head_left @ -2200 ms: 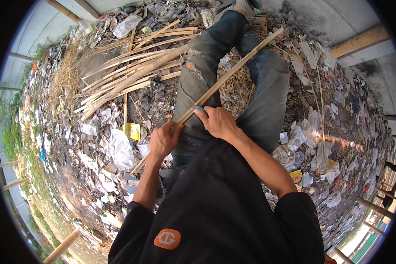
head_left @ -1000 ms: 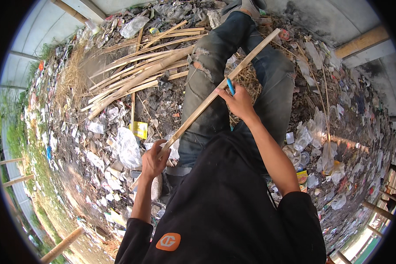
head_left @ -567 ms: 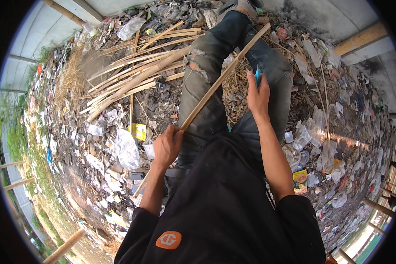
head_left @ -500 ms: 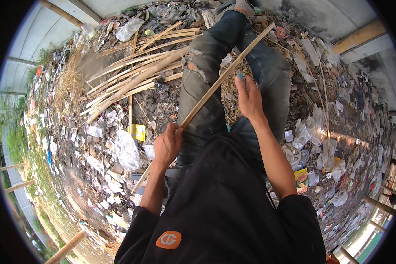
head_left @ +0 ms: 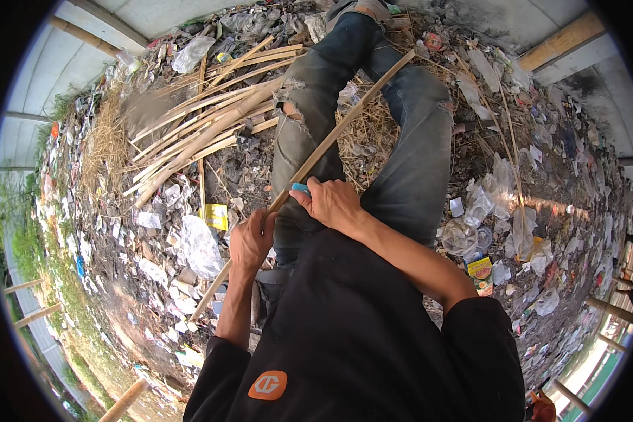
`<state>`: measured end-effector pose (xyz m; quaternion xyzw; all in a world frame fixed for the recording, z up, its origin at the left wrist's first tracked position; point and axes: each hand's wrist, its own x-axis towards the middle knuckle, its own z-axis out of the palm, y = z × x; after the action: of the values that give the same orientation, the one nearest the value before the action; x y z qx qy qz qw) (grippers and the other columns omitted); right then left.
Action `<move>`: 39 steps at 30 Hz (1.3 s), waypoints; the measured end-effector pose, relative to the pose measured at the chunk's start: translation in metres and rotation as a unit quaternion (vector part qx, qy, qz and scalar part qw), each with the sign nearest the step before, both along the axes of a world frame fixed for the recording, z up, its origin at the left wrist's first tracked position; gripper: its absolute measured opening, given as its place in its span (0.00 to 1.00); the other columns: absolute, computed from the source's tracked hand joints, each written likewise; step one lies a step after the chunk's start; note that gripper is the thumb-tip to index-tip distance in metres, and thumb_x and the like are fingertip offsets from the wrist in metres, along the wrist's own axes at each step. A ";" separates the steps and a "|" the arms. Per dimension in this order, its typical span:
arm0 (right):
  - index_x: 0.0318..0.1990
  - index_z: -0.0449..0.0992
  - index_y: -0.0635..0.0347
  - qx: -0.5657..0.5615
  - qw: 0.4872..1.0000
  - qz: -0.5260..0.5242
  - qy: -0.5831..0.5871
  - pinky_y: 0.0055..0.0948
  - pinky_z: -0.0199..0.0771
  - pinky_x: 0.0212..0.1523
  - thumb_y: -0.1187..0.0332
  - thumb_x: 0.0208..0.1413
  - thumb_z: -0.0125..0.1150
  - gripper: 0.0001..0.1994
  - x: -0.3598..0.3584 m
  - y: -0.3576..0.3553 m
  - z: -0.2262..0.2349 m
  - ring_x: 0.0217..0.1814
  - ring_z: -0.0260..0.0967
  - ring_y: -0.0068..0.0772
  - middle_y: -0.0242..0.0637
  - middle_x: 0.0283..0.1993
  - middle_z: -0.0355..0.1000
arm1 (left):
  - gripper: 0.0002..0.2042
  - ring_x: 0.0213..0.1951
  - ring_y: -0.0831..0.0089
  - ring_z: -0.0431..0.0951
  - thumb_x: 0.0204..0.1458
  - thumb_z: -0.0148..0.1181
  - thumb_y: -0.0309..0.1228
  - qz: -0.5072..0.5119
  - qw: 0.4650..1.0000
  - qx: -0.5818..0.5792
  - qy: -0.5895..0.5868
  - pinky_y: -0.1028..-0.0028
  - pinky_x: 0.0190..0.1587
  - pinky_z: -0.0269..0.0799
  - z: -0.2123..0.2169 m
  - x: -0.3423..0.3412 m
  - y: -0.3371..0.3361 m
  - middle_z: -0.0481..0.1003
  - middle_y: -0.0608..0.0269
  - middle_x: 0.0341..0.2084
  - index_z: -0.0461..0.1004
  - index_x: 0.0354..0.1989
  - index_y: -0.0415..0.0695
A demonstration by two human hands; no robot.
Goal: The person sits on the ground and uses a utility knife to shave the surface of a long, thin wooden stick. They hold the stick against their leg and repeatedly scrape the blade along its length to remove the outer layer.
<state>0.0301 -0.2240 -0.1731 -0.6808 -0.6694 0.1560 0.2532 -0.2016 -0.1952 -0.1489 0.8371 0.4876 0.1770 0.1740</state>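
A long, flat bamboo strip (head_left: 344, 125) slants across my lap, from beside my left forearm up over my right leg. My left hand (head_left: 251, 240) is closed around its lower part. Just above it, my right hand (head_left: 336, 205) grips a small blue object (head_left: 300, 188), its end against or very close to the strip. Fingers cover most of the blue object, so its kind cannot be made out. Both hands are over my left thigh, close together.
A pile of split bamboo strips (head_left: 197, 133) lies on the ground beyond my left knee. Litter covers the ground, with a clear plastic bag (head_left: 202, 246) at left and a yellow packet (head_left: 480, 269) at right. Pale wall panels (head_left: 183, 13) stand at the far side.
My right hand has swung left and nearer, from above my right thigh to the strip beside my left hand, carrying the blue object. My left hand keeps its hold on the strip.
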 end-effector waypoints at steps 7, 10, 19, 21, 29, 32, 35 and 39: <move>0.27 0.76 0.58 0.008 1.000 -0.023 0.006 0.50 0.76 0.19 0.41 0.71 0.52 0.29 0.004 0.004 -0.007 0.19 0.77 0.56 0.50 0.16 0.74 | 0.08 0.20 0.53 0.81 0.62 0.68 0.35 0.021 1.000 0.005 0.007 0.60 0.22 0.73 0.013 -0.048 -0.036 0.79 0.54 0.19 0.77 0.39 0.44; 0.26 0.74 0.58 0.015 0.998 -0.064 -0.004 0.50 0.74 0.18 0.42 0.71 0.50 0.29 0.014 0.009 -0.016 0.18 0.76 0.57 0.50 0.15 0.73 | 0.07 0.22 0.53 0.82 0.61 0.67 0.32 0.026 0.999 -0.013 0.023 0.61 0.22 0.73 0.025 -0.079 -0.053 0.80 0.54 0.22 0.77 0.39 0.44; 0.26 0.71 0.56 0.024 0.994 -0.099 -0.030 0.51 0.73 0.21 0.42 0.72 0.50 0.29 0.035 0.011 -0.014 0.21 0.76 0.57 0.48 0.18 0.74 | 0.07 0.23 0.51 0.81 0.59 0.70 0.30 0.058 0.998 -0.032 0.013 0.61 0.23 0.73 0.010 -0.121 -0.087 0.79 0.52 0.22 0.77 0.38 0.44; 0.25 0.72 0.56 0.034 0.994 -0.105 -0.019 0.51 0.73 0.21 0.42 0.71 0.52 0.28 0.041 0.014 -0.007 0.22 0.77 0.56 0.48 0.19 0.75 | 0.07 0.22 0.50 0.81 0.59 0.70 0.30 0.066 0.997 -0.046 -0.004 0.61 0.23 0.73 0.004 -0.115 -0.080 0.79 0.52 0.22 0.77 0.38 0.44; 0.28 0.74 0.55 0.067 0.991 -0.085 0.073 0.44 0.73 0.24 0.41 0.63 0.63 0.26 0.064 0.014 0.004 0.23 0.77 0.49 0.41 0.21 0.74 | 0.07 0.23 0.51 0.82 0.60 0.69 0.31 0.093 0.990 -0.107 0.014 0.62 0.26 0.74 0.021 -0.110 -0.062 0.79 0.50 0.21 0.79 0.35 0.42; 0.34 0.77 0.55 0.091 0.980 -0.115 0.131 0.38 0.69 0.23 0.43 0.57 0.72 0.23 0.060 0.016 0.010 0.19 0.70 0.38 0.34 0.18 0.67 | 0.07 0.23 0.51 0.82 0.60 0.69 0.32 0.085 0.992 -0.090 0.016 0.62 0.25 0.74 0.021 -0.109 -0.060 0.79 0.50 0.20 0.79 0.35 0.43; 0.41 0.79 0.55 0.116 0.970 -0.142 0.160 0.35 0.67 0.23 0.49 0.54 0.78 0.21 0.058 0.024 0.015 0.18 0.67 0.31 0.31 0.17 0.65 | 0.07 0.22 0.51 0.82 0.60 0.69 0.32 0.079 0.995 -0.061 0.000 0.62 0.25 0.74 0.012 -0.109 -0.059 0.79 0.51 0.20 0.79 0.36 0.43; 0.41 0.81 0.59 0.110 0.962 -0.139 0.208 0.33 0.67 0.24 0.54 0.56 0.78 0.18 0.057 0.031 0.017 0.19 0.65 0.28 0.31 0.17 0.65 | 0.07 0.21 0.52 0.82 0.60 0.69 0.31 0.069 0.997 -0.032 0.014 0.62 0.23 0.73 0.007 -0.109 -0.059 0.79 0.51 0.20 0.77 0.36 0.44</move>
<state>0.0875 -0.1935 -0.1563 -0.6879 -0.5138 0.1829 0.4789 -0.3109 -0.2538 -0.1422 0.7980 0.5517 0.1612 0.1811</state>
